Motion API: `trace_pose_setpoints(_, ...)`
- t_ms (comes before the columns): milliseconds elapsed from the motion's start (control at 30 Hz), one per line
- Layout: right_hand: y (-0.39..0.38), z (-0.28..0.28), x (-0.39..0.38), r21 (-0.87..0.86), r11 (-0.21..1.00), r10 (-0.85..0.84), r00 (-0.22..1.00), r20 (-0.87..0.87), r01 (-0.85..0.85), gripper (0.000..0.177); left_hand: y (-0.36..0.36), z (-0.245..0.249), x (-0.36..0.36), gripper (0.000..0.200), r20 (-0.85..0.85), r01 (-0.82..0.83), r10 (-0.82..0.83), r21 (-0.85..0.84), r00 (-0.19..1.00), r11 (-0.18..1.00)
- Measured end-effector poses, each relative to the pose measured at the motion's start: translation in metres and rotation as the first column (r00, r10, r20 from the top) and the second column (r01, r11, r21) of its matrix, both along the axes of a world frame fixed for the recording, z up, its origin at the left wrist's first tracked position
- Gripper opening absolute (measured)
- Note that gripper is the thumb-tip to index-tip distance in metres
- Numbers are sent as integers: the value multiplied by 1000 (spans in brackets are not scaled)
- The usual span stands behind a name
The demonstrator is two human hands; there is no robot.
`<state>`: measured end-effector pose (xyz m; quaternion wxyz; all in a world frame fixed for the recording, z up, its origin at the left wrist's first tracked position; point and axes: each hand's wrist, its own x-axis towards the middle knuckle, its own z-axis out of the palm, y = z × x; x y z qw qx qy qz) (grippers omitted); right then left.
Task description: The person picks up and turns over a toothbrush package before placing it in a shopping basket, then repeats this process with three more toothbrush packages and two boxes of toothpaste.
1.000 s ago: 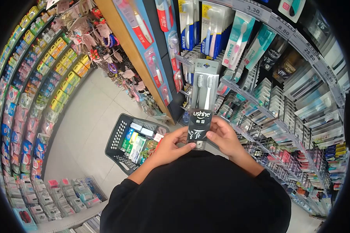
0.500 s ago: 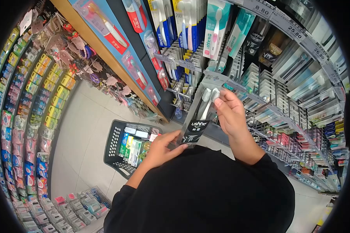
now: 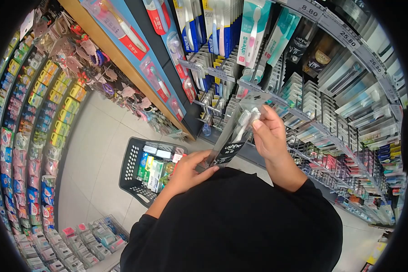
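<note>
A clear and black toothbrush package (image 3: 233, 138) with two white brushes inside is held tilted in front of my body. My left hand (image 3: 190, 171) grips its lower end between thumb and fingers. At the upper right edge, by the brush heads, my right hand (image 3: 273, 133) pinches the package between thumb and fingers. Below and left of my left hand, a dark grey basket (image 3: 130, 170) stands on the floor with several boxed items in it.
Racks of hanging toothbrushes (image 3: 303, 104) with price labels (image 3: 349, 38) fill the right and top. A wooden-edged panel (image 3: 118, 59) stands at the upper left. Curved shelves of packets (image 3: 34, 167) line the far left, and small hanging packs (image 3: 84, 245) are at the lower left.
The package has turned slightly in my hands, so its front faces more to the side and its side panel shows more. Both hands have kept their hold.
</note>
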<state>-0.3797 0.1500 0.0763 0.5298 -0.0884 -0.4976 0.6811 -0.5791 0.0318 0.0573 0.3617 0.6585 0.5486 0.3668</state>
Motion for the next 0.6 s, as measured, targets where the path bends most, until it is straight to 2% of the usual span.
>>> trace_pose_setpoints(600, 0, -2, -1, -11, 1000, 1, 1000, -31, -2, 35, 3, 1, 0, 35, 14, -6, 6, -1, 1000, 1000)
